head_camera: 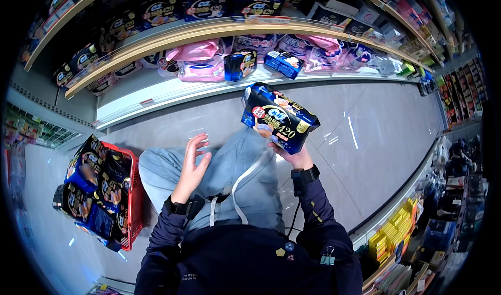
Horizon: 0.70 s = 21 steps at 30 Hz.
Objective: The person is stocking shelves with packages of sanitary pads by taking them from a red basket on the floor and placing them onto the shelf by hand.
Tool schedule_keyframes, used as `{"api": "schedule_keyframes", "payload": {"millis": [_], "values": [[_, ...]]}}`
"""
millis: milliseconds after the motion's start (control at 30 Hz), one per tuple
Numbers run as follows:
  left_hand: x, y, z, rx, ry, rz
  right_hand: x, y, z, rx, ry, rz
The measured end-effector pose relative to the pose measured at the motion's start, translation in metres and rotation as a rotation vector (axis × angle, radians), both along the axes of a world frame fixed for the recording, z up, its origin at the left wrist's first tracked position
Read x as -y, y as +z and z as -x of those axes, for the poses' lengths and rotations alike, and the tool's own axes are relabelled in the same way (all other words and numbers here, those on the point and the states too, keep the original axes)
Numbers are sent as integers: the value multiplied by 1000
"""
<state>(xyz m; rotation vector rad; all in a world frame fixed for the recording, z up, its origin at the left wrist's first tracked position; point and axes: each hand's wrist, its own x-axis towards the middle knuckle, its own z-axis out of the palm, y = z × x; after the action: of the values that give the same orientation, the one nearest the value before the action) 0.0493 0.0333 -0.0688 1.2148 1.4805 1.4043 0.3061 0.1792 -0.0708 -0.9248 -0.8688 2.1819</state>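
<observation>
My right hand (292,156) grips the lower end of a dark blue and black sanitary pad pack (280,119), its printed front facing up. The pack is held in the air above the floor, in front of the lowest shelf. Over my left thigh, my left hand (193,168) holds nothing, its fingers spread and slightly curled. Two small packs lie at that shelf's front: a dark one (240,65) standing and a blue one (284,63) tilted. To my left, a red shopping basket (135,197) is heaped with several similar dark packs (109,189).
Pink packs (201,66) fill part of the lowest shelf (141,95). Above it runs a wood-edged shelf (219,31) with rows of dark packs (205,9). Yellow boxes (393,230) sit on a rack at the right. Grey tiled floor (364,138) extends to my right.
</observation>
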Motion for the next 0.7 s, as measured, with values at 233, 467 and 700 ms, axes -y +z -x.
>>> {"api": "schedule_keyframes", "payload": {"millis": [233, 467, 700], "values": [[9, 17, 26, 453, -80, -178, 21, -4, 68, -517, 524, 281], [32, 32, 32, 489, 150, -46, 59, 0, 109, -214, 776, 31], [39, 45, 33, 554, 284, -60, 54, 2, 118, -39, 472, 123]]}}
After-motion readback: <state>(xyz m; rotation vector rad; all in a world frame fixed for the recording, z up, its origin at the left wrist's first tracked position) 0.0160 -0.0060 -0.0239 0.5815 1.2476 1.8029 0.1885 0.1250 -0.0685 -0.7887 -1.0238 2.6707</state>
